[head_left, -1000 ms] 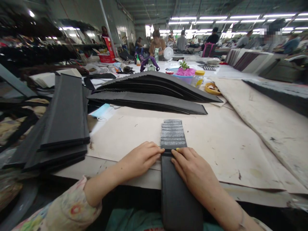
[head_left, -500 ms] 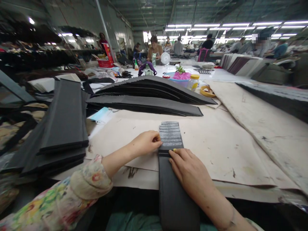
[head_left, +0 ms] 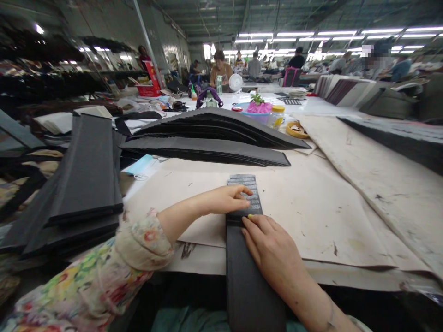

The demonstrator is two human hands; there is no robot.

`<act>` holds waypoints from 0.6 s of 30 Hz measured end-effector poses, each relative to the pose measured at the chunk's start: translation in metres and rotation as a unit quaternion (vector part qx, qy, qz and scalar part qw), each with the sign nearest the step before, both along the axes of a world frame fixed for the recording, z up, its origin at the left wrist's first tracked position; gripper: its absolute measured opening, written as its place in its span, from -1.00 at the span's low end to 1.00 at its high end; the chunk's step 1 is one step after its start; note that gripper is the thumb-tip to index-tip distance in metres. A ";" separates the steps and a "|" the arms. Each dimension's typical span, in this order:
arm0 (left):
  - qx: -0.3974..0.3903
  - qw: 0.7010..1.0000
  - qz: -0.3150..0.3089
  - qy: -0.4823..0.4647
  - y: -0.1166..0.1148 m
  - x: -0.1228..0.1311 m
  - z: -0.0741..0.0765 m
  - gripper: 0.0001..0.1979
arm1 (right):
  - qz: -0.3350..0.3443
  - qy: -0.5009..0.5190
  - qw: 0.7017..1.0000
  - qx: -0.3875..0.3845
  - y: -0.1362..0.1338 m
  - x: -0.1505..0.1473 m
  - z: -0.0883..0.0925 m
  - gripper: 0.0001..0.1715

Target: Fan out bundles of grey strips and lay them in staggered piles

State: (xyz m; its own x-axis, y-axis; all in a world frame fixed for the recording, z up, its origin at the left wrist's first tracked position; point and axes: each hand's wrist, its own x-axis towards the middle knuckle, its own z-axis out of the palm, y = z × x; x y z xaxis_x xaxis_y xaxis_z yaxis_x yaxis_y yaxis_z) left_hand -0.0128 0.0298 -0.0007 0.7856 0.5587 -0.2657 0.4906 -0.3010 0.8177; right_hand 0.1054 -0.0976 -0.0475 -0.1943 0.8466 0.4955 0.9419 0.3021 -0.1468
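A long black panel (head_left: 242, 258) runs from the table's front edge toward the middle. At its far end lies a fanned stack of grey-edged strips (head_left: 254, 199), overlapping in steps. My left hand (head_left: 235, 198) is over this fanned end, thumb and fingers apart, with nothing visible between them; whether it touches the strips I cannot tell. My right hand (head_left: 272, 242) rests on the panel just below the fan, its bent fingers holding the panel down. A small yellow thing (head_left: 249, 216) shows at its fingertips, too small to name.
Stacked black panels (head_left: 83, 166) lie at the left, and more fanned panels (head_left: 207, 150) lie beyond the hands. Behind them stand a yellow-lidded jar (head_left: 276, 117), a tape roll (head_left: 296, 130) and a basin (head_left: 259, 110). Several people work farther back.
My left hand has moved right, from the left side of the fanned strips to over them, and its fingers have opened. My right hand stays on the panel.
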 end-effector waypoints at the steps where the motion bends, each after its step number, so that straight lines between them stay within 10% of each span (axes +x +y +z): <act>1: 0.022 0.999 -0.026 0.007 0.000 0.006 -0.001 -0.62 | 0.001 0.001 1.000 -0.005 0.000 0.000 0.001 -0.72; 18: 0.403 0.906 -0.120 0.053 -0.024 0.014 -0.012 -0.78 | -0.008 0.039 0.999 0.022 -0.004 0.003 -0.003 -0.75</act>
